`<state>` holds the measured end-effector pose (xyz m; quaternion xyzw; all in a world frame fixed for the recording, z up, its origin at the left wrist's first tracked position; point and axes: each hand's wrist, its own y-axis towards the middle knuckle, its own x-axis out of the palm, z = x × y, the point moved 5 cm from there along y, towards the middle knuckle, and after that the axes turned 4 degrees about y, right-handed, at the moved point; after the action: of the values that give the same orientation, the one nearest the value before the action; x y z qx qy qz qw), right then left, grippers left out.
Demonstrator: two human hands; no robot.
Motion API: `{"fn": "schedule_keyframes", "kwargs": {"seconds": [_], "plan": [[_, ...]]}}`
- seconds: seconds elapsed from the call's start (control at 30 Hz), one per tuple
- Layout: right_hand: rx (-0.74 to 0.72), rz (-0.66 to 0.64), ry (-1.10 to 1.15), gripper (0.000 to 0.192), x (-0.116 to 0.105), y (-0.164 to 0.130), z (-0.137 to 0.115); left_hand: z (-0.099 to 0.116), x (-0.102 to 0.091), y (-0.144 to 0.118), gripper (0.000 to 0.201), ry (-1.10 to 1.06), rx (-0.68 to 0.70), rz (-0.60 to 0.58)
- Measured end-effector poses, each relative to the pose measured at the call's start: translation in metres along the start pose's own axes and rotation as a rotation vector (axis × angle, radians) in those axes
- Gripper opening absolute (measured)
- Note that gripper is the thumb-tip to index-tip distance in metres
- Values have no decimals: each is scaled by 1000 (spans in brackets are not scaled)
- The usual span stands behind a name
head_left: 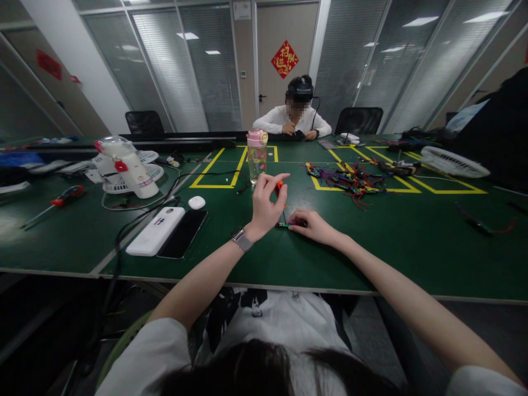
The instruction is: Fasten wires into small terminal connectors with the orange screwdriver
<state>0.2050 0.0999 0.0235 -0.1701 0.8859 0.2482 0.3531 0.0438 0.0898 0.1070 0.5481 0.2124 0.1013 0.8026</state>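
My left hand (266, 206), with a watch on its wrist, is raised over the table, thumb and fingers curled round the orange-and-black handle of a small screwdriver (280, 186). The tool stands nearly upright, its thin shaft reaching down to a small green circuit board (282, 224) on the table. Whether the tip sits in a screw is too small to see. From the right, my right hand (311, 226) lies low on the table and pinches the board's right end between its fingertips, covering part of it.
A pink-lidded bottle (257, 157) stands just beyond my left hand. Wired boards (350, 179) lie heaped at the right. To the left are a power bank (157, 232), a phone (182, 235), a white bottle (138, 173) and another screwdriver (58, 202). Another person (292, 118) sits opposite.
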Motion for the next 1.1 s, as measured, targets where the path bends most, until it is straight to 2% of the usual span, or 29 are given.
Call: {"fn": "schedule_keyframes", "kwargs": {"seconds": [0.17,0.43,0.73,0.97,1.1], "plan": [[-4,-2,0,8,0,-1,0,-2,1,-1,18,27,20,30],[0,5,5,7,0,-1,-1,0,2,1,38,-69,14,-77],[22,-7,-27,10,-1,-3,-3,1,-1,0,19,-36,35,10],[21,-10,-17,11,0,-4,-1,4,2,-1,36,-100,32,-82],[19,-9,-11,11,0,-5,0,4,2,0,33,-97,26,-68]]}}
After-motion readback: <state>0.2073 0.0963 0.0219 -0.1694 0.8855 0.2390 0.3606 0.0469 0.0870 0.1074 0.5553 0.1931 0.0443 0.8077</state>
